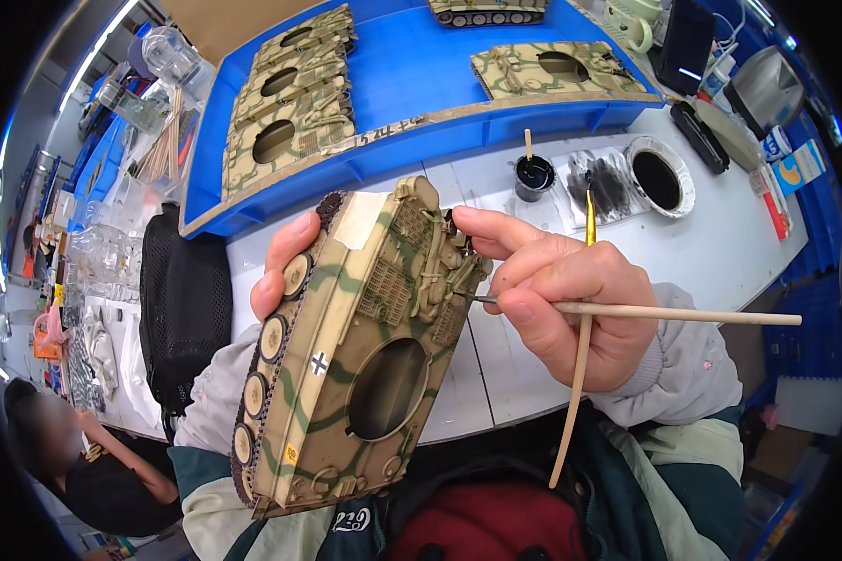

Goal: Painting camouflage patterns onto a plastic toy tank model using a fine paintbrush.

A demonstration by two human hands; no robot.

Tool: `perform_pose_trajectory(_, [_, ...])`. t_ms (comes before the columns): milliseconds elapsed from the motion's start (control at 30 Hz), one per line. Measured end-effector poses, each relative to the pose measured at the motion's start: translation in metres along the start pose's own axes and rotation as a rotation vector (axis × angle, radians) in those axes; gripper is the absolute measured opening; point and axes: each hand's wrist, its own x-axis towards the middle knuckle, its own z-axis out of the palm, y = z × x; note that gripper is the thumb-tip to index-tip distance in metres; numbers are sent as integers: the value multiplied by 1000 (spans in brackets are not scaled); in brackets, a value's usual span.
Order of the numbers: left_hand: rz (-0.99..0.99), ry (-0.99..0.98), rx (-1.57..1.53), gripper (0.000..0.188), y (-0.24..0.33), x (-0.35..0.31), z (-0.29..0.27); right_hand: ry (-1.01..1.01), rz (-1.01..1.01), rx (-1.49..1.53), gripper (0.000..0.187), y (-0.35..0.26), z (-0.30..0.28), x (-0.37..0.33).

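Note:
My left hand [291, 241] is wrapped round a model tank hull [341, 309], its fingers along the wheeled side. The hull is tilted, painted tan with green and brown camouflage, and has a round opening in its top. Between the fingers of my right hand [617, 285] is a thin paintbrush [692, 311], its dark tip at the detailed rear part of the hull. A second paintbrush [578, 402] with a gold ferrule is tucked in the same hand, bristles pointing away from me. My right index fingertip rests close to the hull's edge.
A blue tray [412, 56] holds several more camouflaged hulls [285, 84]. Right of it stand a dark paint cup [534, 178], a black-smeared sheet [601, 187] and a bowl of black liquid [658, 178]. A black mesh pouch [187, 309] lies at left. Another person [94, 458] sits beyond it.

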Motion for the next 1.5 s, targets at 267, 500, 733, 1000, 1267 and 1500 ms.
perform_pose_trajectory(267, [-79,42,7,55,9,-2,1,-7,-6,-11,9,0,1,-1])
perform_pose_trajectory(500, [-35,39,-26,56,6,-1,1,0,-21,-35,11,0,1,-1])
perform_pose_trajectory(733, [-26,26,36,55,9,-1,-3,10,-24,-40,11,2,2,-2])
perform_pose_trajectory(1000, [8,12,17,55,7,-2,-6,-31,-27,-69,13,2,-1,-1])
perform_pose_trajectory(1267, [5,44,37,54,5,-1,3,-28,-26,-69,13,2,-1,-2])
perform_pose_trajectory(1500, [-17,75,-6,55,7,-2,3,-18,-29,-65,13,3,0,-2])
